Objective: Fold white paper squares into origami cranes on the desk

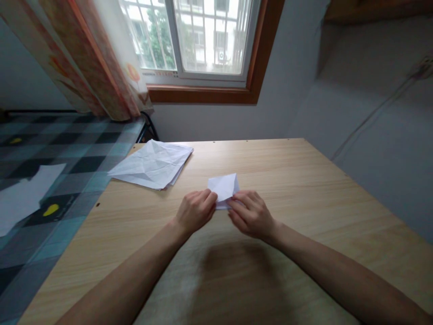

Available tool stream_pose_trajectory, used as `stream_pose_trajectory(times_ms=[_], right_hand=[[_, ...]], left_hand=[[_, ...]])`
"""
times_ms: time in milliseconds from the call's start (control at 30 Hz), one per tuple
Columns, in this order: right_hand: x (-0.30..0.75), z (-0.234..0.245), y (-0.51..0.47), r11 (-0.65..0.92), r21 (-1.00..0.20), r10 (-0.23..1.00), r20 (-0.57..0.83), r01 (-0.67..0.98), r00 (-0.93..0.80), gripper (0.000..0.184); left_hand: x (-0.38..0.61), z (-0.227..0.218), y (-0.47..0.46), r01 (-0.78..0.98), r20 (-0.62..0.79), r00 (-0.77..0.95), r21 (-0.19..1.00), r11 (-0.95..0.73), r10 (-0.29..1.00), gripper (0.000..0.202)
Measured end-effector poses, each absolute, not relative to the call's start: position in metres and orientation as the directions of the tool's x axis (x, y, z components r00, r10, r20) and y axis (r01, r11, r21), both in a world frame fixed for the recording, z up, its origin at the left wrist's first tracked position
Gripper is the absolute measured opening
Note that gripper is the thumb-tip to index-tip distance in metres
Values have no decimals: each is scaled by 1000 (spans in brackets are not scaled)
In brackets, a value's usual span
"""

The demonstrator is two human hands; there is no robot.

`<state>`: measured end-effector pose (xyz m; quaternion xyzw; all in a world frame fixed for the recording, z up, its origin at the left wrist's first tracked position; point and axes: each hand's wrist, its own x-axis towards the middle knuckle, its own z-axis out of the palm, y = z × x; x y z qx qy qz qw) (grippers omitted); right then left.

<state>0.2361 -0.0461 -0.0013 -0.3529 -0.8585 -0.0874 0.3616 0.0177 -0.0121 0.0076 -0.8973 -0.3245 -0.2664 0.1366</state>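
A small folded sheet of white paper (223, 186) is between my two hands, over the middle of the wooden table (270, 171). My left hand (198, 208) grips its left edge, thumb on top and fingers curled. On the right side, my right hand (252, 212) pinches the paper's near right corner between thumb and fingers. A flap of the paper stands up at the far right, beside my right fingertips. My hands cover the near corners of the paper.
A stack of creased white sheets (154, 164) lies at the table's far left corner. Left of the table is a bed with a checked cover (84, 135), with loose white paper (30, 194) on it. A curtain (101, 58) and a window (209, 40) are behind.
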Motion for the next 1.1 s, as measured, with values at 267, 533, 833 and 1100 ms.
stream_pose_trajectory(times_ms=[267, 533, 833, 1100], right_hand=[[228, -13, -27, 792, -203, 592, 484, 575, -645, 20], [230, -10, -26, 777, -200, 625, 351, 597, -697, 27], [245, -9, -28, 796, -292, 604, 443, 530, -663, 24], [255, -12, -23, 770, -370, 638, 463, 520, -615, 15]], left_hand=[[24, 8, -17, 519, 558, 753, -177, -836, 349, 27], [19, 8, -16, 474, 677, 697, -187, -861, 236, 10], [4, 8, -5, 460, 772, 618, -203, -864, 147, 43], [-1, 18, -3, 431, 537, 803, -222, -875, 260, 31]])
